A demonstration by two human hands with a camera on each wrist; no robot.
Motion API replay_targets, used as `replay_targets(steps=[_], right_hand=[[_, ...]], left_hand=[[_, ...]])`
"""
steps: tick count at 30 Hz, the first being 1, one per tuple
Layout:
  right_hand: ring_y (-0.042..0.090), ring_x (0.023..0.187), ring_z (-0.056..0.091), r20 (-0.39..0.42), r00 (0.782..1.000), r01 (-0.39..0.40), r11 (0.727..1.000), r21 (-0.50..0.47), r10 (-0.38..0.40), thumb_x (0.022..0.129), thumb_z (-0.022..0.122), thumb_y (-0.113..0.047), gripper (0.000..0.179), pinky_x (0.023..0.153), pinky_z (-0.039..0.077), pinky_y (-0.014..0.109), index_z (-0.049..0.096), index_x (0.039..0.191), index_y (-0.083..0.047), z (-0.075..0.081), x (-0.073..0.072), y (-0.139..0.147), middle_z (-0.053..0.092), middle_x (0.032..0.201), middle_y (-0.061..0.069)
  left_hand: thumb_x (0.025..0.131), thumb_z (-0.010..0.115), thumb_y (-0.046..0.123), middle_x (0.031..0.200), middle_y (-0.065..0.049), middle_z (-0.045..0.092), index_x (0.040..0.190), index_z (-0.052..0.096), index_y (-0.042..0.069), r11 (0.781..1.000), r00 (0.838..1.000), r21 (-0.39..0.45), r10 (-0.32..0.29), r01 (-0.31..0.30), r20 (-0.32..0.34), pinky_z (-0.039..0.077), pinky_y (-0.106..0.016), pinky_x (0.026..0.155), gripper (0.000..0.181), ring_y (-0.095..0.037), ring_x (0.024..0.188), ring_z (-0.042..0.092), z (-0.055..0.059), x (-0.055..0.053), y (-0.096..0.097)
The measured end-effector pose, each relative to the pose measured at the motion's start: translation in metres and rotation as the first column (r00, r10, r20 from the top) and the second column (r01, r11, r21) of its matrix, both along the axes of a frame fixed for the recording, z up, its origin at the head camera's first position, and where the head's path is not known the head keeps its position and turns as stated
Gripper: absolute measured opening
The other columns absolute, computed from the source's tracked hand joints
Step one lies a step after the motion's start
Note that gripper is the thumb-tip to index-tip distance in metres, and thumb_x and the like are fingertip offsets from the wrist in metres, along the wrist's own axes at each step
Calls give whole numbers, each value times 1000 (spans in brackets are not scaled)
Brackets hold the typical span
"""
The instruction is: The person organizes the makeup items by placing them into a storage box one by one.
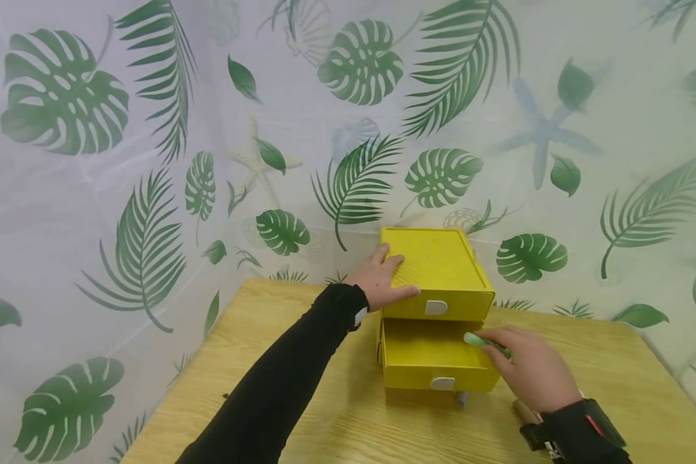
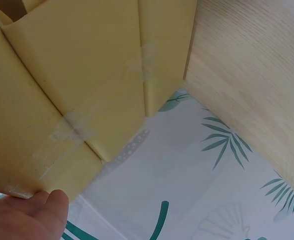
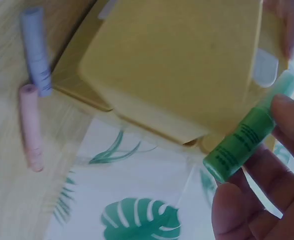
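Note:
A yellow two-drawer box (image 1: 435, 261) stands on the table, its lower drawer (image 1: 408, 377) pulled out and its upper one pushed in. My left hand (image 1: 379, 283) rests on the box's top left edge with the fingers spread. Over the right side of the pulled-out drawer, my right hand (image 1: 536, 370) pinches a small green marker (image 3: 241, 137) with a pale cap between thumb and fingers. Inside the drawer, the visible floor is bare yellow. The left wrist view shows the box's side with clear tape (image 2: 77, 125) across its seams.
A greyish-purple marker (image 3: 35, 52) and a pink marker (image 3: 31, 127) lie on the wooden table (image 1: 301, 412) near the box. Behind the table hangs a white sheet (image 1: 301, 174) printed with green leaves.

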State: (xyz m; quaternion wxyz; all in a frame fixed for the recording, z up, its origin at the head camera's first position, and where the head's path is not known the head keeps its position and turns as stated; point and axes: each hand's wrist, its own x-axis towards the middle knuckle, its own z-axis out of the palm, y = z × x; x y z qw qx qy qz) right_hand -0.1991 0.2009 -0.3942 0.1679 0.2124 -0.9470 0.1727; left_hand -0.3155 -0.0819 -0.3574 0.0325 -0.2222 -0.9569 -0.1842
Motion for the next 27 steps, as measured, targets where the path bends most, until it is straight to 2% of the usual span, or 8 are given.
replay_targets(steps=[7, 11, 18, 21, 27], right_hand=[[18, 82, 59, 3, 999, -49, 997, 54, 49, 86, 71, -21, 21, 66, 51, 41, 69, 107, -21, 0, -6, -16, 67, 96, -1], [15, 81, 59, 43, 996, -83, 994, 75, 80, 86, 71, -21, 20, 65, 51, 38, 70, 105, -20, -3, -5, -19, 66, 94, -4], [11, 80, 58, 125, 985, -128, 988, 87, 117, 91, 65, -18, 17, 67, 51, 38, 69, 108, -19, -5, -4, -19, 66, 94, -6], [8, 79, 56, 136, 984, -136, 984, 116, 120, 93, 62, -17, 14, 68, 50, 37, 69, 105, -21, -7, -5, -19, 65, 92, -8], [15, 87, 59, 120, 987, -122, 981, 153, 104, 95, 58, -17, 15, 73, 52, 41, 69, 103, -21, -15, -3, -18, 66, 97, -6]], left_hand=[[83, 49, 73, 157, -10, 9, 148, 30, 21, 1000, 1000, 7, 2, -2, -4, 32, -44, 107, 86, -22, 137, 18, 3, -1, -1], [82, 50, 72, 157, -10, 9, 148, 31, 20, 1000, 1000, 21, -1, 1, -9, 32, -45, 107, 85, -23, 137, 17, 4, -1, 0], [82, 50, 72, 157, -9, 9, 148, 31, 21, 1000, 1000, 22, 10, -10, -5, 32, -45, 107, 86, -22, 137, 17, 3, 0, 0], [82, 50, 72, 157, -9, 9, 148, 32, 21, 1000, 1000, 23, 10, -10, -7, 32, -45, 107, 85, -23, 137, 19, 2, 0, 0], [82, 50, 72, 157, -8, 10, 148, 32, 22, 1000, 1000, 21, 17, -17, -2, 32, -45, 107, 85, -22, 137, 18, -1, 1, 1]])
